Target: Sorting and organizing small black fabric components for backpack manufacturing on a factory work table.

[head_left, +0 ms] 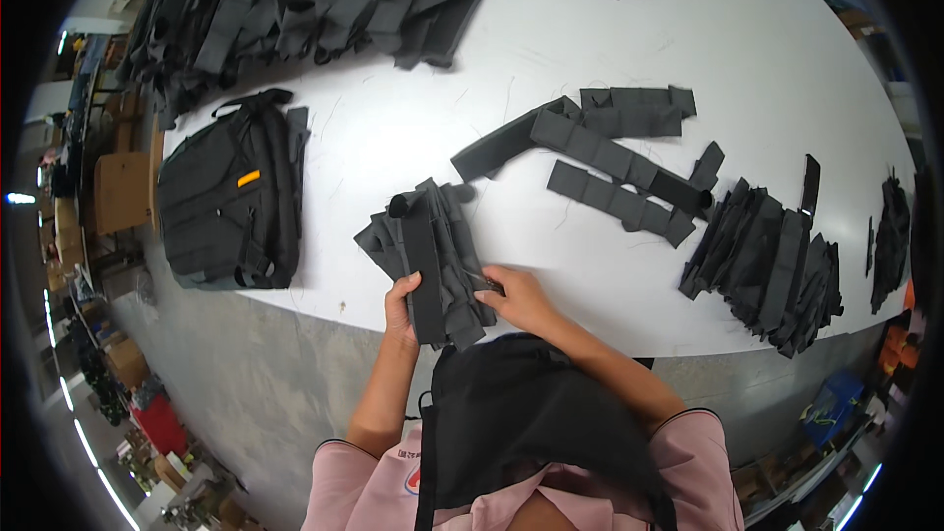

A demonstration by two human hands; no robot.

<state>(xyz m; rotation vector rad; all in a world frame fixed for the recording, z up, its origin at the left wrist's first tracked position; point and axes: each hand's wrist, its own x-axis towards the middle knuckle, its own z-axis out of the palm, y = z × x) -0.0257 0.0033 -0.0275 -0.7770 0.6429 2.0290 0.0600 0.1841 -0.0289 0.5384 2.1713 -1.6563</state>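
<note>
A black backpack [231, 206] with a bright yellow tag [248, 179] is set on the white table [383, 128], left of the left hand [401, 303]. Gray floor [226, 364] is seen lower down on that side, and a red thing [160, 423] is left past it. Far right of the right hand [521, 297], and lower, a blue bin [833, 405] is kept near some orange things [897, 344].

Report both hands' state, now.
Left hand: closed on a stack of dark grey fabric strips.
Right hand: curled at the stack's right edge; grip unclear.
</note>
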